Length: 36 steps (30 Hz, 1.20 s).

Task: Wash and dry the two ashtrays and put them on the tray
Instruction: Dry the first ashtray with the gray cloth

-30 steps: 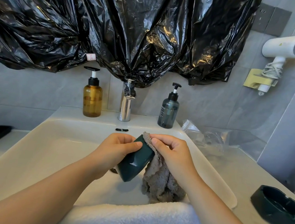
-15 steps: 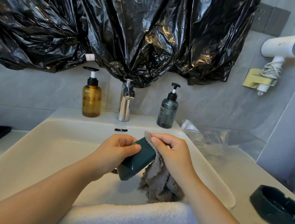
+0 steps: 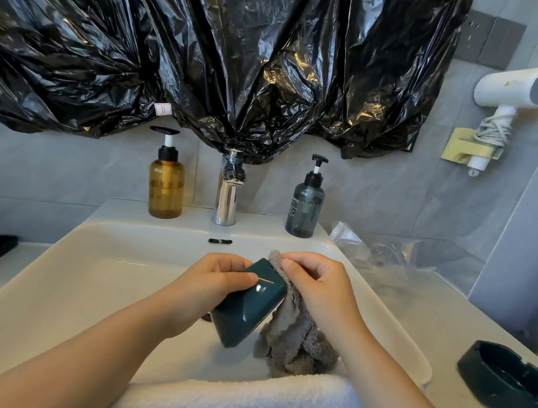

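Over the white sink (image 3: 59, 273), my left hand (image 3: 213, 285) grips a dark green ashtray (image 3: 248, 306), tilted on its edge with its underside facing me. My right hand (image 3: 315, 284) pinches a grey cloth (image 3: 295, 339) against the ashtray's upper right rim; the cloth hangs down into the basin. A second dark ashtray (image 3: 506, 382) sits upright on the counter at the right, apart from both hands. No tray can be made out for certain.
A chrome tap (image 3: 227, 195) stands behind the basin between an amber pump bottle (image 3: 165, 184) and a dark pump bottle (image 3: 305, 205). A white towel (image 3: 246, 404) lies over the sink's front edge. Clear plastic wrap (image 3: 373, 254) lies on the right counter. A hair dryer (image 3: 515, 88) hangs on the wall.
The ashtray has turned a little in my left hand, its top tipping to the right. My right hand with the cloth has shifted slightly along the rim.
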### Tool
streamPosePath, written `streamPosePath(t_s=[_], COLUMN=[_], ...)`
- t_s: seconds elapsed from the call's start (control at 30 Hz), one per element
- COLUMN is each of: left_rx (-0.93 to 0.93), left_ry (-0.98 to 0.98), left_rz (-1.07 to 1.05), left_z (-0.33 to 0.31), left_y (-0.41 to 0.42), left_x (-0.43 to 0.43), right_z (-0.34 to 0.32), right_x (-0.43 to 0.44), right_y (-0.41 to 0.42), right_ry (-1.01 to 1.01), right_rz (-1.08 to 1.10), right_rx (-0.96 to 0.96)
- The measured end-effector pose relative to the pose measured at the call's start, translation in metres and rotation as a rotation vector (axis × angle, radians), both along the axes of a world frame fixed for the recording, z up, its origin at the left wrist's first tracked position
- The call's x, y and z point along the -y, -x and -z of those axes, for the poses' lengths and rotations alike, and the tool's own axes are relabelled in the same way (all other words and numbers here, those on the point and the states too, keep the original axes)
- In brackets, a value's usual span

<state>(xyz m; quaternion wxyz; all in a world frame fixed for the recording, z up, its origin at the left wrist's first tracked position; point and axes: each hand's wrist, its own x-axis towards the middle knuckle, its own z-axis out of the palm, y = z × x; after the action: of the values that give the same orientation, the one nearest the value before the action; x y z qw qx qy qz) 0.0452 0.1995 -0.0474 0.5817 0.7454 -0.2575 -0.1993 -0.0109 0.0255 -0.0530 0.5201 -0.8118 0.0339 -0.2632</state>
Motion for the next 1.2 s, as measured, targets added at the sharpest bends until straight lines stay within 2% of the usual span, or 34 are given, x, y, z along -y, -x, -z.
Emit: streamPosePath(t_s=[0.13,0.23,0.3,0.43,0.7,0.87,0.93,1.07,1.2], left_rx=[-0.007,0.019,0.043,0.045,-0.048,-0.033,-0.004,0.018,0.051], left_ry=[-0.032,-0.032,-0.013,0.048,0.042,0.040,0.015,0.055,0.060], left_rz=[-0.024,-0.022,-0.017,0.038,-0.004,-0.040,-0.055,-0.092,-0.120], left_z=[0.001,-0.001,-0.003,-0.005,-0.001,0.000,-0.001,-0.003,-0.006], left_y=[0.002,0.002,0.001,0.004,0.003,0.002,0.001,-0.002,-0.001], left_x=[0.003,0.001,0.000,0.000,0.002,0.004,0.003,0.001,0.001], right_z=[0.001,0.002,0.003,0.002,0.006,0.002,0.002,0.005,0.002], right_x=[-0.007,-0.002,0.004,0.009,0.005,-0.001,0.001,0.016,0.012], right_y=[-0.001,-0.004,-0.006,-0.004,-0.005,-0.002,-0.003,-0.005,-0.001], right_ry=[0.062,0.019,-0.062,-0.323,-0.243,-0.152,-0.174,-0.136,-0.203], right_rz=[-0.047,0.033,0.095,0.049,0.009,-0.052,-0.013,0.221,0.163], right_rx=[-0.020,-0.024,-0.073,-0.140,-0.195,-0.126,-0.094,-0.028,0.077])
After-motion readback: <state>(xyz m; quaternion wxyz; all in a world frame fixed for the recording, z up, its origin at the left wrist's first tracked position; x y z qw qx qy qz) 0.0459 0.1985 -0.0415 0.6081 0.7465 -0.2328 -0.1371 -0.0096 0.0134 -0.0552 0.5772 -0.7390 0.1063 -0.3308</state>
